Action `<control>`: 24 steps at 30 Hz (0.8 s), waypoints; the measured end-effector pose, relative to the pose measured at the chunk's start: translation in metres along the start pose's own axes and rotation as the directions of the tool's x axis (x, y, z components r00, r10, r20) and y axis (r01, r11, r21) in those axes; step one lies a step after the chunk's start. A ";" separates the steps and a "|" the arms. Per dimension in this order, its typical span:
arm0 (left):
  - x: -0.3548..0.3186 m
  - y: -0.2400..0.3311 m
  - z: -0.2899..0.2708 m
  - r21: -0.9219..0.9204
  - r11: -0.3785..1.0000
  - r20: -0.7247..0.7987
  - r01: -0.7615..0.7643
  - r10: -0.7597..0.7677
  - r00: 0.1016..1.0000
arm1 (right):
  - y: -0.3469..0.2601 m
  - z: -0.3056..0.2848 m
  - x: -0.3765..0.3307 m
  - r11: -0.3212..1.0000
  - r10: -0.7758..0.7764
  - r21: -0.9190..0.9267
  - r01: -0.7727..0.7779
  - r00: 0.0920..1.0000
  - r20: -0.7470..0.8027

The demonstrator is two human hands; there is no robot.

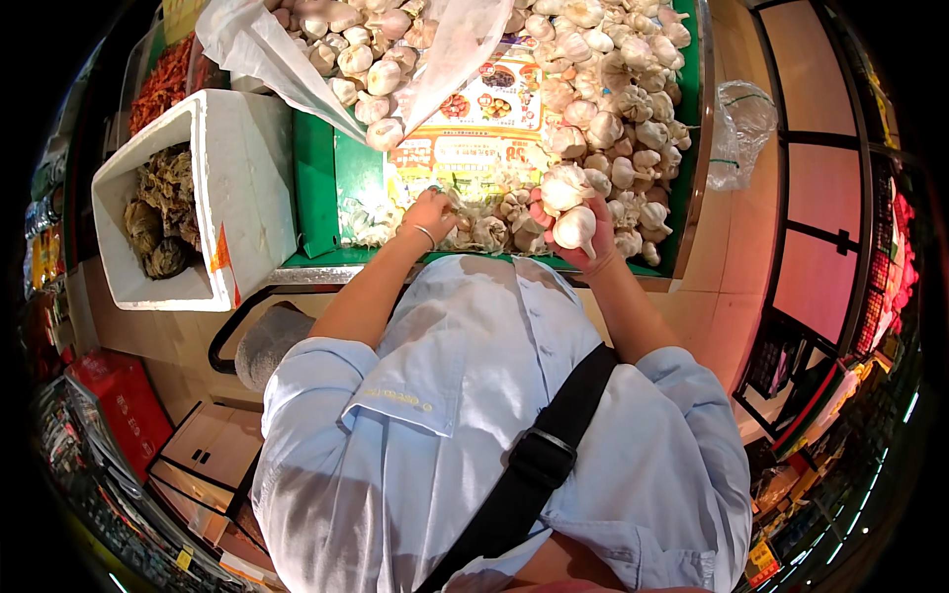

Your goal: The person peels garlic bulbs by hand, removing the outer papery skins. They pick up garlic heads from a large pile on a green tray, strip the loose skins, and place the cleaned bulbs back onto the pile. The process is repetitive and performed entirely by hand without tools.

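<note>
A green display bin (316, 188) in front of me is heaped with white garlic bulbs (613, 109). My right hand (583, 237) holds two garlic bulbs (568, 203) just above the bin's near edge. My left hand (430, 215), a thin bracelet on its wrist, reaches into loose garlic and papery skins (484, 232) at the bin's front; whether its fingers grip a bulb is hidden. A printed paper sheet (474, 128) lies among the bulbs.
A white foam box (242, 178) of dried brown produce stands at the left. A white plastic bag (257, 49) drapes over the garlic at the top. Clear bags (739, 128) hang at the right. Cardboard boxes (198, 445) sit on the floor, lower left.
</note>
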State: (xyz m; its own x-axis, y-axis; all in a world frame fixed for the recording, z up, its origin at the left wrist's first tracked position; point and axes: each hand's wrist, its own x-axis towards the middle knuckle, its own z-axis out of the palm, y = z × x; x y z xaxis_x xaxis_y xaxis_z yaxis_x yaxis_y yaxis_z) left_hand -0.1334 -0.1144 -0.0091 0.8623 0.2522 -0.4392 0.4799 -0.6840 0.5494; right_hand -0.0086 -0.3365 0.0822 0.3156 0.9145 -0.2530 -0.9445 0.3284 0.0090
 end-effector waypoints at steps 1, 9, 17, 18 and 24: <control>0.005 -0.007 0.000 -0.051 0.999 0.031 -0.011 0.013 0.999 | 0.000 0.001 0.000 1.000 0.004 -0.003 -0.004 1.000 -0.007; 0.012 -0.023 -0.019 0.047 0.993 -0.191 -0.110 0.117 0.975 | 0.000 0.002 0.001 1.000 -0.022 -0.006 0.022 0.998 -0.054; 0.019 -0.021 -0.019 -0.735 0.664 0.011 0.135 -0.188 0.982 | 0.001 0.003 0.002 0.999 -0.023 -0.029 0.020 0.996 -0.085; 0.018 -0.020 -0.024 -0.756 0.626 0.102 0.192 -0.177 0.979 | 0.000 0.003 0.002 0.999 -0.023 -0.031 0.021 0.996 -0.085; 0.016 -0.011 -0.013 -0.687 0.670 0.161 0.282 -0.238 0.958 | 0.003 0.003 0.002 0.998 -0.031 -0.056 0.026 0.996 -0.085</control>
State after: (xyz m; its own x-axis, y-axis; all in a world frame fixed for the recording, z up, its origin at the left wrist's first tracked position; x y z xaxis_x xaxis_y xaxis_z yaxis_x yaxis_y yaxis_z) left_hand -0.1229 -0.0941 -0.0123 0.6854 0.2940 -0.6662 0.6760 0.0831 0.7322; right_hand -0.0108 -0.3328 0.0847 0.3359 0.8804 -0.3349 -0.9395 0.3387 -0.0520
